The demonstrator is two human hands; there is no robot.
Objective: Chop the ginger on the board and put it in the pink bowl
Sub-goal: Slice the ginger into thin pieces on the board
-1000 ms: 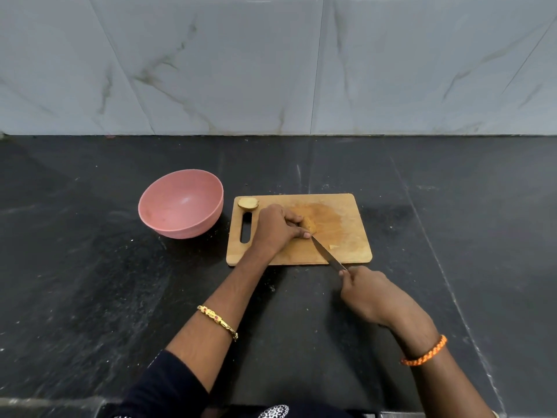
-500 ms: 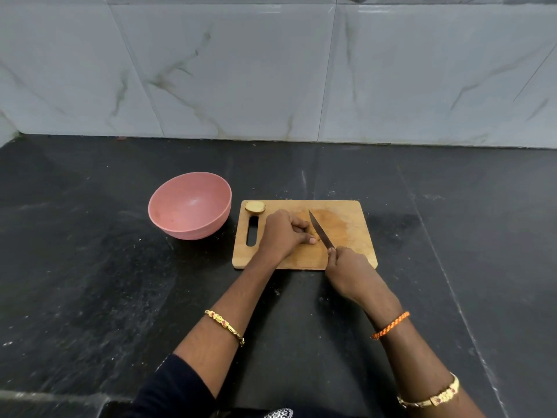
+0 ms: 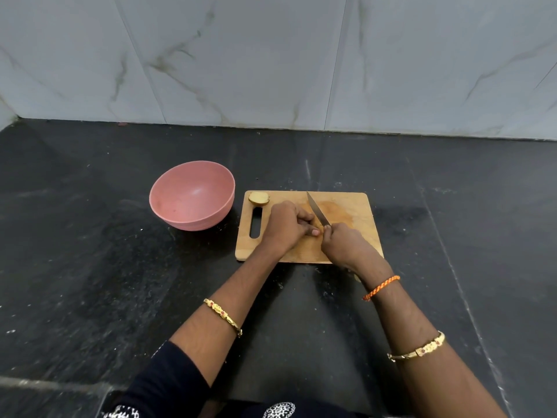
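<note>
On the near half of the wooden chopping board point(image 3: 346, 203), both hands work close together.

The right hand point(image 3: 343, 244) grips a knife point(image 3: 318, 212), blade angled toward the far edge; the left hand point(image 3: 286, 226) is curled over something hidden beneath its fingers, so what it holds cannot be told. A ginger piece point(image 3: 258, 198) lies at the far-left corner above the handle slot. The pink bowl point(image 3: 193, 196) stands just left of the board on the black counter point(image 3: 90, 267), which is open on all sides.
</note>
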